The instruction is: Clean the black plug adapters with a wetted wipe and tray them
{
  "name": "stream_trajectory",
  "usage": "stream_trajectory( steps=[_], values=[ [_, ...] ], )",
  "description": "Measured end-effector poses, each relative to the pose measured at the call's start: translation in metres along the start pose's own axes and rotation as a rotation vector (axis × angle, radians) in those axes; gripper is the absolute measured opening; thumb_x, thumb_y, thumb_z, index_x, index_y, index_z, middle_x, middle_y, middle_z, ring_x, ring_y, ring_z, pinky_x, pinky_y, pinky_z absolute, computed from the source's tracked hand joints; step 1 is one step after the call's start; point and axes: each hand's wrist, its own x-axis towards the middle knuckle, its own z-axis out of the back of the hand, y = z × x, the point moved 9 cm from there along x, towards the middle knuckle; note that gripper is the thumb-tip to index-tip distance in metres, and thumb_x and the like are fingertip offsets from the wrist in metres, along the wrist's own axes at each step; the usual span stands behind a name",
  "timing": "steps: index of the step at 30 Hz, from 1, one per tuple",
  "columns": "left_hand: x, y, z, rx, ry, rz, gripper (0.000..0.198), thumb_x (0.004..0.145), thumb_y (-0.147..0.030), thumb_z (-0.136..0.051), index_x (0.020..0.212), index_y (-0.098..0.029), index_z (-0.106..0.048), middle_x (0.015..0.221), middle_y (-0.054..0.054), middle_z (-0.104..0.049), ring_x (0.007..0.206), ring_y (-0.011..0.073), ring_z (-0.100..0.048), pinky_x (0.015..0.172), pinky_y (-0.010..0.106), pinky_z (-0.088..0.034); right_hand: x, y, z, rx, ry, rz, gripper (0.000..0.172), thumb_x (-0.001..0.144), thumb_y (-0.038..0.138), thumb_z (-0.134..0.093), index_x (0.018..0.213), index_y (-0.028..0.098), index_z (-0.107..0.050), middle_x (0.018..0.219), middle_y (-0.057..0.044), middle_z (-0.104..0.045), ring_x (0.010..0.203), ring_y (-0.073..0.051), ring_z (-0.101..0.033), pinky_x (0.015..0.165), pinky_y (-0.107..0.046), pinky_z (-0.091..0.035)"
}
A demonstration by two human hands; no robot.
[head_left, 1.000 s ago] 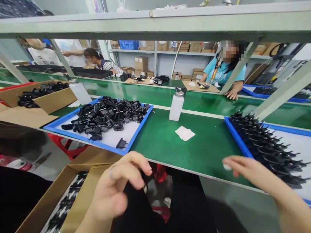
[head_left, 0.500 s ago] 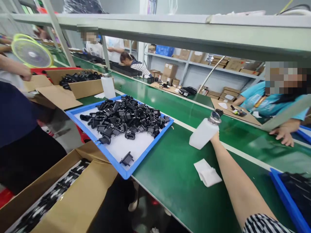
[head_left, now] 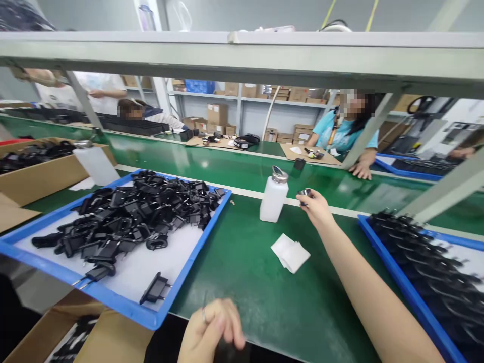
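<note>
My right hand reaches over the green table, its fingers closed on a small black piece with a shiny edge; its exact kind is unclear. Left of it stands a white dispenser bottle with a metal top, upright. A folded white cloth lies in front of the bottle. My left hand is near the table's front edge, fingers loosely bent and apart, nothing seen in it. To its left, a blue-rimmed tray holds a heap of black plugs, one lying apart near the corner.
A second tray at the right holds rows of black parts. Another bottle stands behind the left tray, beside a cardboard box of black parts. An overhead shelf crosses above. A co-worker sits across the table.
My right hand has let go of the bottle, which now stands upright, and holds a small black piece. My left hand has come into view. The camera has turned right.
</note>
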Motion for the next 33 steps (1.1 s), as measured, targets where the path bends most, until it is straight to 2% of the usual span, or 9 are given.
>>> stream_trajectory(
  steps=[4, 6, 8, 12, 16, 19, 23, 28, 33],
  values=[
    [0.039, -0.010, -0.026, 0.103, -0.101, -0.025, 0.017, 0.072, -0.033, -0.049, 0.075, -0.018, -0.057, 0.084, 0.005, -0.061, 0.083, 0.0173, -0.053, 0.073, 0.028, -0.041, -0.090, 0.029, -0.002, 0.171, 0.162, 0.220, 0.056, 0.053, 0.030, -0.063, 0.106, 0.023, -0.044, 0.105, -0.005, -0.051, 0.095, -0.021, -0.048, 0.076, -0.036, -0.043],
    [0.050, -0.016, -0.041, 0.118, -0.123, -0.026, 0.031, 0.068, -0.027, -0.054, 0.098, -0.020, -0.052, 0.103, 0.005, -0.055, 0.097, 0.0181, -0.048, 0.081, 0.029, -0.039, -0.134, 0.036, -0.007, 0.196, 0.220, 0.285, 0.055, 0.055, 0.029, -0.062, 0.107, 0.026, -0.043, 0.111, -0.004, -0.046, 0.097, -0.021, -0.047, 0.078, -0.036, -0.043],
    [0.054, -0.020, -0.055, 0.110, -0.112, -0.011, 0.047, 0.063, -0.023, -0.058, 0.108, -0.021, -0.045, 0.110, 0.005, -0.051, 0.102, 0.0184, -0.046, 0.084, 0.029, -0.038, -0.169, 0.039, -0.010, 0.199, 0.230, 0.324, 0.052, 0.060, 0.028, -0.060, 0.108, 0.028, -0.041, 0.114, -0.004, -0.043, 0.099, -0.021, -0.047, 0.078, -0.036, -0.044],
    [0.048, -0.025, -0.068, 0.077, -0.097, 0.029, 0.046, 0.061, -0.016, -0.058, 0.106, -0.021, -0.047, 0.108, 0.003, -0.053, 0.096, 0.0163, -0.050, 0.080, 0.025, -0.042, -0.203, 0.046, -0.014, 0.104, 0.239, 0.432, 0.051, 0.064, 0.025, -0.056, 0.112, 0.028, -0.037, 0.115, -0.005, -0.043, 0.104, -0.021, -0.043, 0.085, -0.037, -0.039],
    [0.043, -0.024, -0.054, 0.098, -0.169, 0.009, 0.038, 0.065, -0.015, -0.053, 0.102, -0.019, -0.049, 0.105, 0.002, -0.055, 0.097, 0.0142, -0.050, 0.080, 0.022, -0.042, -0.185, 0.045, -0.021, -0.179, 0.455, 0.477, 0.059, 0.063, 0.026, -0.056, 0.118, 0.024, -0.034, 0.123, -0.007, -0.037, 0.115, -0.024, -0.031, 0.092, -0.041, -0.030],
    [0.045, -0.013, -0.043, 0.135, -0.174, 0.005, 0.036, 0.065, -0.016, -0.054, 0.100, -0.019, -0.048, 0.106, 0.003, -0.054, 0.097, 0.0150, -0.050, 0.081, 0.023, -0.041, -0.138, 0.010, -0.016, -0.491, 0.543, 0.234, 0.047, 0.063, 0.029, -0.054, 0.108, 0.016, -0.045, 0.115, -0.011, -0.046, 0.109, -0.027, -0.038, 0.089, -0.041, -0.031],
    [0.047, 0.008, -0.028, 0.268, -0.182, 0.037, 0.031, 0.064, -0.015, -0.054, 0.093, -0.019, -0.045, 0.105, 0.004, -0.055, 0.097, 0.0155, -0.051, 0.082, 0.028, -0.039, -0.091, -0.033, -0.002, -0.767, 0.474, -0.081, 0.024, 0.070, 0.033, -0.046, 0.082, 0.014, -0.055, 0.095, -0.012, -0.057, 0.087, -0.023, -0.053, 0.071, -0.030, -0.040],
    [0.045, 0.023, -0.027, 0.473, -0.072, 0.107, 0.028, 0.065, -0.016, -0.053, 0.091, -0.020, -0.045, 0.105, 0.004, -0.055, 0.097, 0.0164, -0.049, 0.083, 0.032, -0.037, -0.089, -0.040, -0.019, -0.710, 0.566, -0.101, 0.017, 0.057, 0.031, -0.058, 0.055, 0.018, -0.047, 0.061, -0.001, -0.053, 0.058, -0.014, -0.049, 0.048, -0.023, -0.033],
    [0.043, 0.020, -0.029, 0.650, -0.056, 0.100, 0.031, 0.065, -0.019, -0.053, 0.096, -0.021, -0.048, 0.103, 0.003, -0.054, 0.098, 0.0166, -0.047, 0.084, 0.030, -0.037, -0.096, -0.035, -0.017, -0.629, 0.593, -0.077, 0.016, 0.058, 0.022, -0.052, 0.049, 0.018, -0.040, 0.049, 0.004, -0.040, 0.049, -0.009, -0.038, 0.045, -0.021, -0.027]
  ],
)
